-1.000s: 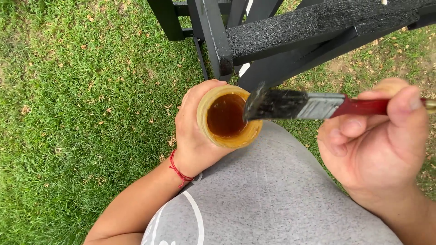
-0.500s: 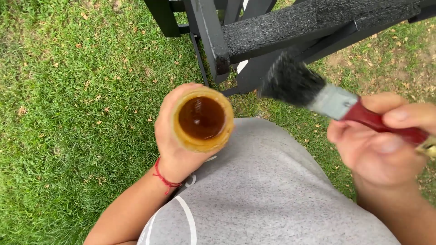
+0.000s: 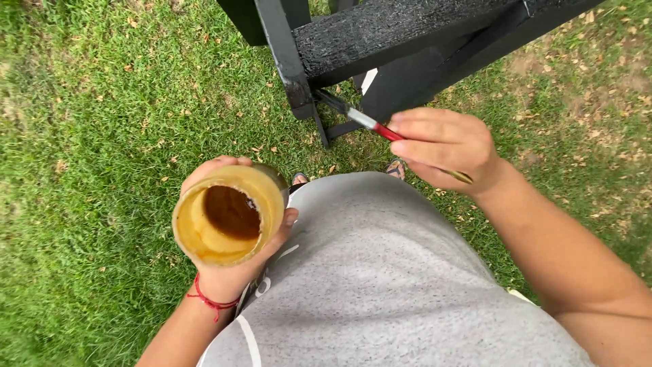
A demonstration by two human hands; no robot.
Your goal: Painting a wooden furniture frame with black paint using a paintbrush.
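My left hand point(image 3: 227, 272) grips a yellow-stained jar point(image 3: 227, 216) with dark brown liquid inside, held tilted in front of my grey shirt. A red string circles that wrist. My right hand point(image 3: 445, 146) holds a paintbrush point(image 3: 363, 120) with a red handle and metal ferrule. Its dark bristles reach up to the underside of a black painted wooden plank point(image 3: 394, 30), beside a black post point(image 3: 285, 61).
The black wooden frame point(image 3: 407, 81) stands on green grass point(image 3: 102, 136) scattered with dry leaves. A bare dirt patch point(image 3: 611, 75) lies at the right. My sandalled feet point(image 3: 397, 166) peek out below the shirt's edge.
The brush has moved from over the jar up to the black plank's underside. The jar has dropped lower and to the left and is tilted more.
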